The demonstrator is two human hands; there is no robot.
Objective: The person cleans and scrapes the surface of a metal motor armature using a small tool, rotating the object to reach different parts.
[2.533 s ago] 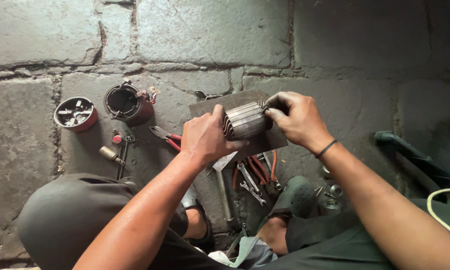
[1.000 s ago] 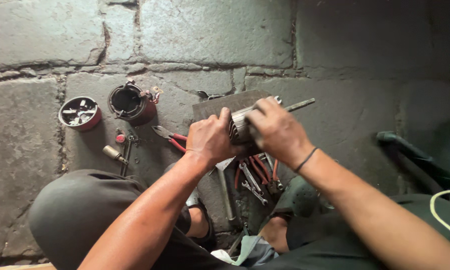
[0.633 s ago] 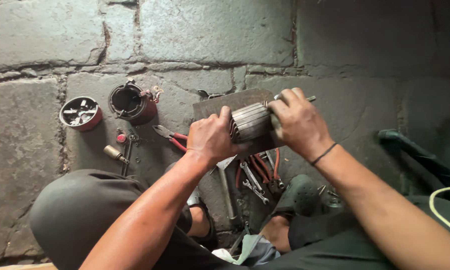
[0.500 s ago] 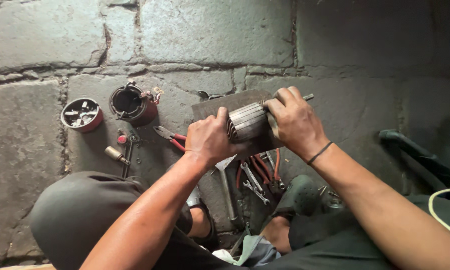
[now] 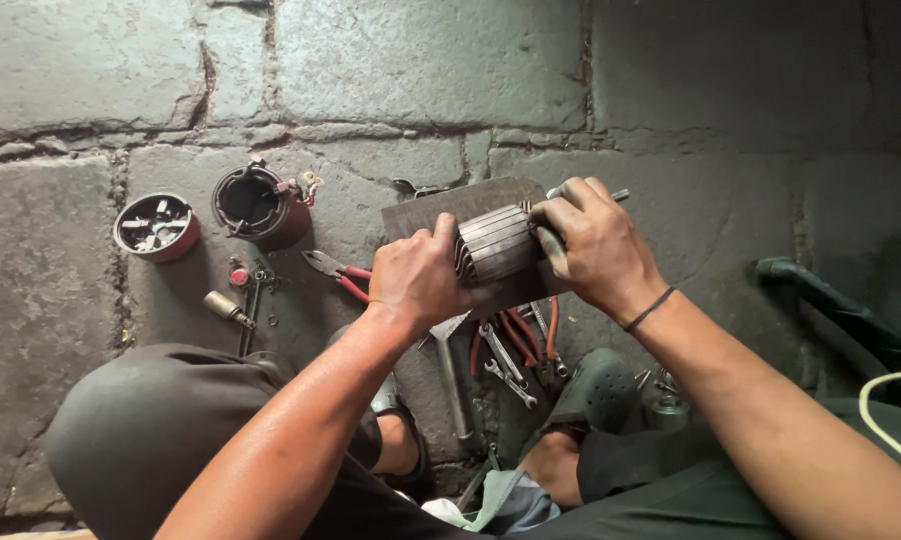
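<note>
While the grey stone-block floor (image 5: 670, 90) is being used as a workplace, a ribbed cylindrical metal motor core (image 5: 497, 245) is being gripped over a flat brown board (image 5: 440, 205), clasped by the left hand (image 5: 417, 280) and the right hand (image 5: 588, 245); red-handled pliers (image 5: 335, 272) are lying just beside.

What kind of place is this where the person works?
Probably an informal repair spot on the ground, perhaps outdoors. The person sits on stone paving, both hands on a motor rotor, with wrenches, red-handled pliers and a round motor housing spread around.
</note>
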